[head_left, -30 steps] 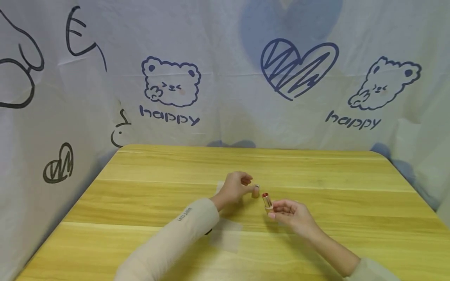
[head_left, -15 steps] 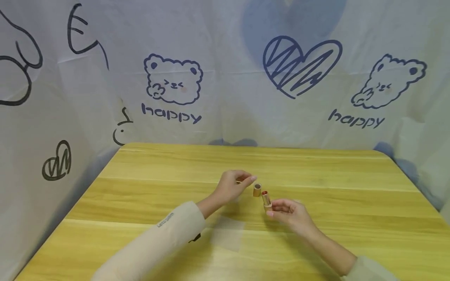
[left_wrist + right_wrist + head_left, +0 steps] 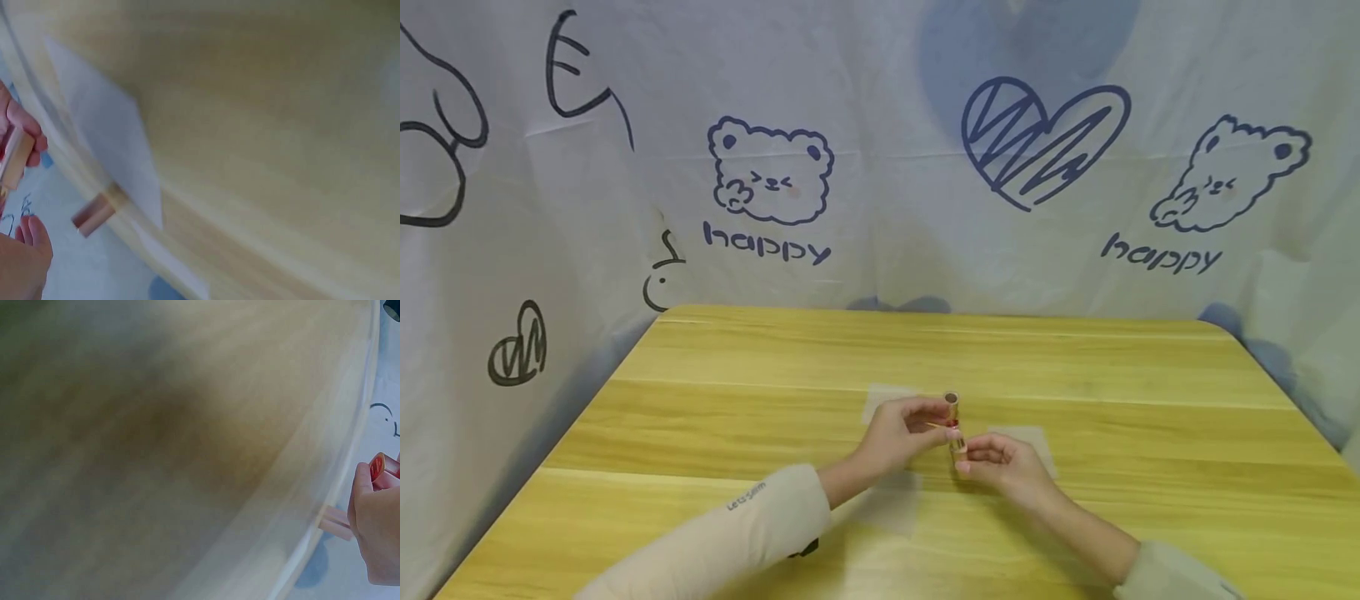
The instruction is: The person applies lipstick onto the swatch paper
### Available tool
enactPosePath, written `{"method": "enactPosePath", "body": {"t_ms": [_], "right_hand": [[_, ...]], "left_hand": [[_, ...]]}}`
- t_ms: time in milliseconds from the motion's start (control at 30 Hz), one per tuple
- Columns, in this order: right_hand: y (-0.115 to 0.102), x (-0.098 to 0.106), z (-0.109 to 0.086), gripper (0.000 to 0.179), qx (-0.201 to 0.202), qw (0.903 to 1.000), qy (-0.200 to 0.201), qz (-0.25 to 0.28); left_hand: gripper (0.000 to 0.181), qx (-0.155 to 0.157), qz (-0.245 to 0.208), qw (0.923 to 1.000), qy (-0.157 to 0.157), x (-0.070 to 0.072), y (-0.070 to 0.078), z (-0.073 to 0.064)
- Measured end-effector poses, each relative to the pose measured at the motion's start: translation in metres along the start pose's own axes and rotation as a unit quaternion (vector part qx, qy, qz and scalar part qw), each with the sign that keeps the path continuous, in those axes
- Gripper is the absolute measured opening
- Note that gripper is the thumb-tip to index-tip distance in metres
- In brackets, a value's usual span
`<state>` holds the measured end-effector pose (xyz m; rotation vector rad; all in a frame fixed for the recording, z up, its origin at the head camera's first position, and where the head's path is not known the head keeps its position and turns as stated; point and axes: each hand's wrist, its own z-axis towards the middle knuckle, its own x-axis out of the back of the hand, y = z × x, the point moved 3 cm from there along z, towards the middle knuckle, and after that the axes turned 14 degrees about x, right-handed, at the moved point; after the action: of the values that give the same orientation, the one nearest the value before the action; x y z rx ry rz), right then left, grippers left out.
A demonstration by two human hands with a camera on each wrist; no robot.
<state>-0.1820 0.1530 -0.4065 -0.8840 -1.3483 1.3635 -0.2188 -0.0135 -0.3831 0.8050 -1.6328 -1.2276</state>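
My right hand [image 3: 1011,468] grips the lower part of a gold lipstick [image 3: 958,450] between thumb and fingers. Its red tip points up and away in the head view. Standing on the table just behind is the lipstick's open-topped gold cap [image 3: 952,400], also visible in the left wrist view as a pinkish cap [image 3: 94,214]. My left hand [image 3: 901,429] reaches in from the left with thumb and fingers spread apart around the tip. Its thumb overlaps the upper tube. The right wrist view catches the red round end [image 3: 376,467] of the lipstick.
Both hands work over a wood-grain table [image 3: 1112,367]. Pale rectangular patches lie on it, one beside the left hand [image 3: 880,400] and another behind the right wrist [image 3: 1033,446]. A cloth backdrop [image 3: 895,208] with drawings hangs behind the table and along its sides.
My left hand first touched the cap, then drew off from it and moved down toward the lipstick. My right hand shifted slightly left with the lipstick. The cap stays standing.
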Motion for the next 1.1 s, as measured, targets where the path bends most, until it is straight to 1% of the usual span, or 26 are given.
{"method": "enactPosePath", "body": {"t_ms": [133,233,467,633,767,967,1100], "right_hand": [[0.004,-0.003,-0.001,0.041,-0.012,0.9998,-0.003,0.018],[0.007,-0.007,-0.003,0.041,-0.015,0.9993,-0.003,0.034],[0.008,-0.014,-0.005,0.040,-0.023,0.9996,0.006,0.017],[0.008,-0.017,-0.006,0.041,-0.031,0.9992,0.011,0.021],[0.007,-0.019,-0.006,0.040,-0.027,0.9993,0.015,0.021],[0.005,-0.021,-0.006,0.040,-0.025,0.9993,0.017,0.019],[0.003,-0.023,-0.007,0.037,-0.003,0.9991,0.040,-0.013]], "left_hand": [[0.039,0.002,-0.020,0.9998,0.008,-0.003,-0.006,-0.004],[0.037,0.001,-0.028,0.9995,0.014,-0.005,-0.010,-0.007],[0.033,0.009,-0.033,0.9990,0.028,-0.008,-0.013,-0.012],[0.029,0.022,-0.039,0.9985,0.032,-0.008,-0.013,-0.015],[0.025,0.030,-0.046,0.9979,0.035,-0.008,-0.013,-0.017],[0.021,0.030,-0.054,0.9968,0.049,-0.008,-0.012,-0.018],[0.020,0.026,-0.058,0.9965,0.054,-0.008,-0.011,-0.018]]}}
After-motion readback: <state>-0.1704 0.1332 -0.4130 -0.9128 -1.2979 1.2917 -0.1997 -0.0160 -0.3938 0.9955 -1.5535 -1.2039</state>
